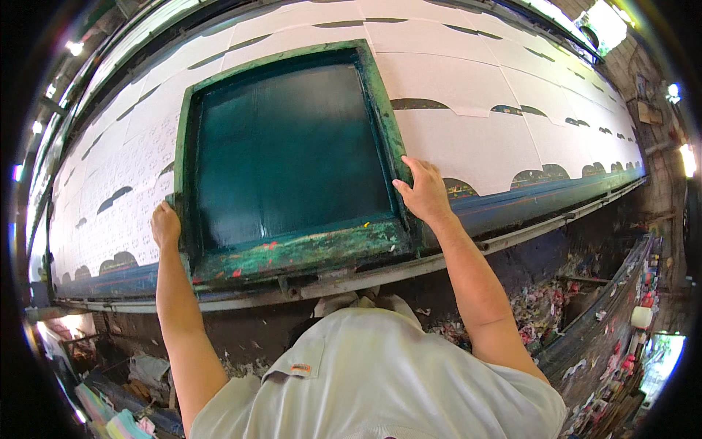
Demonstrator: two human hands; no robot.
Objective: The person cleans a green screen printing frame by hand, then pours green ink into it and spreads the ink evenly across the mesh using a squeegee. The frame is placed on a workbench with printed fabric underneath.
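A screen printing frame (387,139) with green, paint-stained wooden sides lies on a long printing table (497,208). Its dark teal mesh (292,146) looks wet and glossy. My left hand (166,223) is closed on the frame's left side, near the lower corner. On the right side, my right hand (425,189) grips the edge, thumb and forefinger over the wood. White cut fabric panels (468,143) lie flat around the frame. Those to the left (131,164) bear a faint small pattern; those to the right look plain.
A metal rail (512,230) runs along the table's near edge, between me and the frame. Scraps and coloured litter (512,307) lie on the floor at the right. Beyond them stands a long ledge with small pots (642,317). Coloured sheets (110,413) sit at the lower left.
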